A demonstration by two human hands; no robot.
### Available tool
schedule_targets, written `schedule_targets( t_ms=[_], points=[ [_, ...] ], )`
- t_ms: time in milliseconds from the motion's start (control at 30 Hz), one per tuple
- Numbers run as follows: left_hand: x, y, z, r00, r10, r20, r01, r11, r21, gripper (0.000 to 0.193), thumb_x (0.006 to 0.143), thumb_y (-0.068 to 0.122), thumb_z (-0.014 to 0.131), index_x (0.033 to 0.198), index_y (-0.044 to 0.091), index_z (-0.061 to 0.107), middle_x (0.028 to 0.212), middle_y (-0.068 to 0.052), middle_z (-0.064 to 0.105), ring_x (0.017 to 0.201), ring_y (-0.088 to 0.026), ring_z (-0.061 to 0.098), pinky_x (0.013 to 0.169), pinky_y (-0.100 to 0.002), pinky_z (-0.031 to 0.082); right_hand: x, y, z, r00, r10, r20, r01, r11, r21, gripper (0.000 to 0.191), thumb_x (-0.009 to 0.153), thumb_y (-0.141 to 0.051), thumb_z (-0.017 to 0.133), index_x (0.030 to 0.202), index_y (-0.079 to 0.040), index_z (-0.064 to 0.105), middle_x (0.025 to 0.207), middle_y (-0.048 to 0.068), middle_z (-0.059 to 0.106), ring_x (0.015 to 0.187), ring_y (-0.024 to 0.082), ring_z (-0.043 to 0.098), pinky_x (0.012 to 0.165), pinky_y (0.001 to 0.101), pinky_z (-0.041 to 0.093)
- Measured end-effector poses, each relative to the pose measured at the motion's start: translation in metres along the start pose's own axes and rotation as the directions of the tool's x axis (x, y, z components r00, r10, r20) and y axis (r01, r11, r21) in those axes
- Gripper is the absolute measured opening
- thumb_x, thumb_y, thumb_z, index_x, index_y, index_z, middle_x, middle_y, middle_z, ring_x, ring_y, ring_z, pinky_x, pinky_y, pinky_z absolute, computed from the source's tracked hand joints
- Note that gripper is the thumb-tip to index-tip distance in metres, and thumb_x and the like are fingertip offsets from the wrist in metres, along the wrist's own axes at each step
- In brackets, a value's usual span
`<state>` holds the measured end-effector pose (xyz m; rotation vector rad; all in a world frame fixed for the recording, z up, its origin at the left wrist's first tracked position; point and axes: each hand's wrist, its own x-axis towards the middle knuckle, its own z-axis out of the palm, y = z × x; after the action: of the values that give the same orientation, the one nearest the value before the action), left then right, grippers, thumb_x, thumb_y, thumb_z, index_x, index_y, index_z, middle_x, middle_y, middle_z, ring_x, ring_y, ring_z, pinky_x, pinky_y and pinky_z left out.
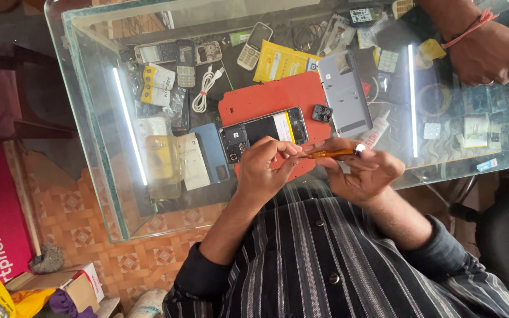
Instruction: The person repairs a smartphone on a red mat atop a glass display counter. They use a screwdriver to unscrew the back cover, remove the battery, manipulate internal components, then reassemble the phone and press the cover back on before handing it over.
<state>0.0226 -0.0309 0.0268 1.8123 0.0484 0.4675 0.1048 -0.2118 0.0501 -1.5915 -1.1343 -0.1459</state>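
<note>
An opened smartphone (pixel 263 132) lies with its back off, battery and boards showing, on a red mat (pixel 266 97) on the glass counter (pixel 95 118). Just in front of it I hold a small screwdriver with an orange handle (pixel 331 153) level between both hands. My right hand (pixel 369 174) grips the handle end with the silver cap. My left hand (pixel 263 171) pinches the tip end, close to the phone's near edge. The phone's grey back cover (pixel 343 94) and a small black camera piece (pixel 322 113) lie beside it.
Another person's hand (pixel 490 53) with a red wrist thread rests at the counter's far right. Under the glass lie old keypad phones (pixel 178 53), a white cable (pixel 204 88), yellow packets (pixel 281 62) and phone cases (pixel 178 159). A cardboard box (pixel 72 285) stands on the tiled floor.
</note>
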Motion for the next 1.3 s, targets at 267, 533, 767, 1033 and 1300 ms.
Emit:
schedule_targets(
  t_ms=[267,533,767,1033,1300],
  points=[
    [0.002,0.002,0.002,1.000,0.026,0.010,-0.027,0.999,0.037,0.017,0.085,0.005,0.082,0.091,0.004,0.066,0.094,-0.005,0.077,0.082,-0.017,0.072,0.072,-0.031,0.058,0.001,0.003,0.005,0.999,0.011,-0.034,-0.012,1.000,-0.020,0.061,0.098,0.009,0.063,0.126,-0.017,0.016,0.102,0.030,0.064,0.091,0.039,0.077,0.081,0.0486,0.067],
    [-0.001,-0.010,0.008,1.000,-0.014,-0.028,0.016,0.994,0.106,0.020,0.084,0.007,0.083,0.098,0.004,0.069,0.089,-0.005,0.071,0.080,-0.019,0.071,0.068,-0.032,0.056,0.002,0.012,0.005,0.986,-0.065,0.152,0.059,0.997,0.041,0.059,0.095,0.022,0.055,0.124,-0.013,0.017,0.117,0.036,0.060,0.109,0.043,0.072,0.088,0.0471,0.064],
    [0.009,-0.009,0.009,0.992,0.119,0.035,-0.124,0.924,0.363,0.037,0.083,0.037,0.083,0.100,0.006,0.069,0.128,-0.008,0.060,0.131,-0.033,0.049,0.109,-0.056,0.032,0.000,0.023,0.010,0.977,-0.095,0.189,0.117,0.988,-0.104,0.058,0.093,0.027,0.053,0.126,-0.007,0.020,0.117,0.034,0.058,0.110,0.043,0.071,0.091,0.0469,0.063],
    [0.007,-0.009,0.008,0.990,0.013,0.140,-0.085,0.848,0.523,0.031,0.087,0.033,0.078,0.097,0.004,0.070,0.143,-0.011,0.047,0.146,-0.038,0.036,0.121,-0.065,0.022,-0.005,0.032,0.016,0.987,-0.004,0.163,0.009,1.000,-0.027,0.054,0.096,0.026,0.048,0.127,-0.008,0.019,0.120,0.033,0.060,0.113,0.040,0.071,0.093,0.0453,0.063],
    [0.007,-0.005,0.005,0.990,0.000,0.140,-0.076,0.840,0.536,0.026,0.085,0.027,0.081,0.097,0.005,0.071,0.144,-0.009,0.048,0.147,-0.037,0.036,0.121,-0.065,0.020,-0.011,0.036,0.018,0.988,0.013,0.155,-0.010,1.000,-0.016,0.055,0.096,0.026,0.049,0.127,-0.009,0.020,0.117,0.031,0.062,0.111,0.038,0.073,0.092,0.0451,0.063]
  ],
)
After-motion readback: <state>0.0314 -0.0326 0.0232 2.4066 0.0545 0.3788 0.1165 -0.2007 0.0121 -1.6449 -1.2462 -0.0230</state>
